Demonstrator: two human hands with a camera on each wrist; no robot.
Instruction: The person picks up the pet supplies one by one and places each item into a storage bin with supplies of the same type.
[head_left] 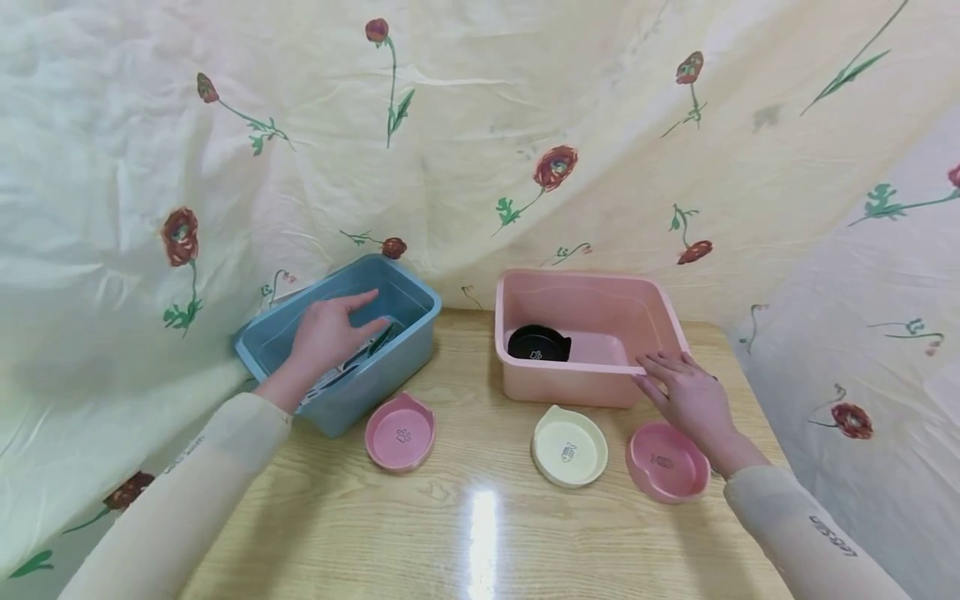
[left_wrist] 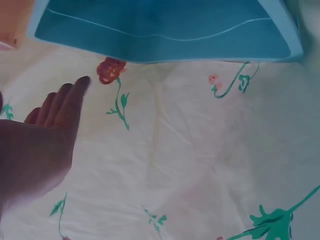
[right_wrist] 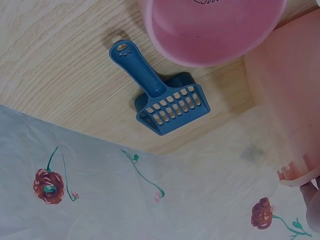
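My left hand (head_left: 330, 332) hovers over the blue bin (head_left: 405, 358), thumb and fingers extended and apart. Under it, dark and whitish items (head_left: 363, 354) lie in the bin, partly hidden by the hand. The left wrist view shows the same hand (left_wrist: 47, 135) with straight fingers beside the bin's rim (left_wrist: 165, 62). At the near right corner of the pink bin (head_left: 570, 383), my right hand (head_left: 690, 396) rests its extended fingers on the rim. A black dish (head_left: 538, 343) with a paw print sits inside that bin, on the left.
On the wooden table stand a pink dish (head_left: 401, 433) near the blue bin, a cream dish (head_left: 570, 447), and another pink dish (head_left: 669, 467) below my right hand. A blue slotted scoop (right_wrist: 170, 102) lies beside that dish. Flowered cloth (head_left: 450, 167) hangs behind.
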